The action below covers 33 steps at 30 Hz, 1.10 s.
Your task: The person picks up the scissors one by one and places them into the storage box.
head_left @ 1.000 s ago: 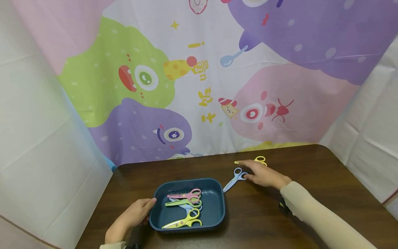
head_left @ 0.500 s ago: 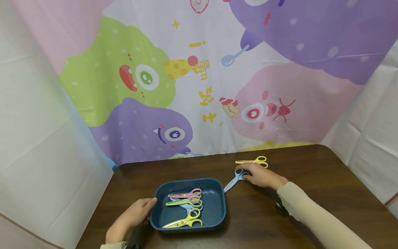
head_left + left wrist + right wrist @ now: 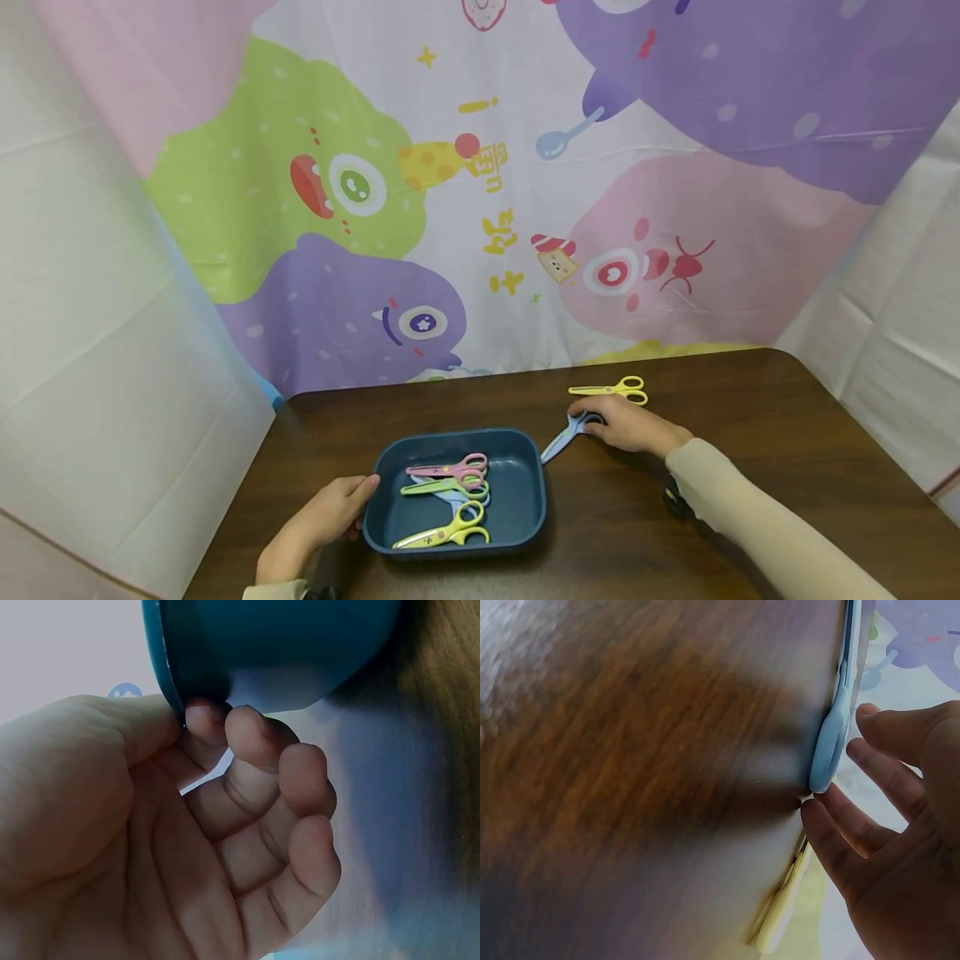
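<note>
- Head: the left hand [image 3: 330, 510] holds the left rim of a dark blue tray [image 3: 519, 500]; inside lie pink scissors [image 3: 445, 472], green scissors, pale blue scissors and yellow scissors [image 3: 444, 533]. The right hand [image 3: 632, 425] is at the handles of light blue scissors [image 3: 558, 442], right of the tray, near another yellow pair [image 3: 615, 389] on the wooden table [image 3: 750, 467].
- Left wrist: thumb and forefinger pinch the rim.
- Right wrist: thumb and fingertips apart, close about the handle; I cannot tell whether they grip.
</note>
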Motion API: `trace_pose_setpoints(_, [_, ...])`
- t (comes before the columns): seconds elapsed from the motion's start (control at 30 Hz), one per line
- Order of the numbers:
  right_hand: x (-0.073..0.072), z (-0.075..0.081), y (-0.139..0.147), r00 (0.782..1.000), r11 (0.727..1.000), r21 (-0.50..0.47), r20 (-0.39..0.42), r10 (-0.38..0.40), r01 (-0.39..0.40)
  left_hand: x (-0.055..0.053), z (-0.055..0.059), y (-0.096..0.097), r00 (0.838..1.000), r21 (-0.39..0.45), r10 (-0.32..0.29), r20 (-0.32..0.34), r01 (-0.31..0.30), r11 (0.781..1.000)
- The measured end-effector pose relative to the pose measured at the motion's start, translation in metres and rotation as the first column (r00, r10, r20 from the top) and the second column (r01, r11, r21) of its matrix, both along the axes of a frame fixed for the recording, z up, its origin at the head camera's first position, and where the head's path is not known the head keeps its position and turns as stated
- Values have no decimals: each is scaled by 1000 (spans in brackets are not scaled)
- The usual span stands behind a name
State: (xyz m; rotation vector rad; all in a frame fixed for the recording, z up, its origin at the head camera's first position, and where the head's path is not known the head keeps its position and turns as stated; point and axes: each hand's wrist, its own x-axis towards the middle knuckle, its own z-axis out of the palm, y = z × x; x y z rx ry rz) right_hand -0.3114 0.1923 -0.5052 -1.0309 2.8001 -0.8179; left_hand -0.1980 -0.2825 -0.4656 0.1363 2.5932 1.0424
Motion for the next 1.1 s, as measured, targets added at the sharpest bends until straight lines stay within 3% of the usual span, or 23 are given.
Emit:
trace_pose_setpoints(0.37, [1,1,-1,1000,1000,-2,8,-2,2,-1,0,-2,999,34,-37,-16,38,999])
trace_pose_setpoints(1.1, [-6,-1,-2,999,1000,8,-26,24,-24,0,0,-2,999,33,-35,-12,35,999])
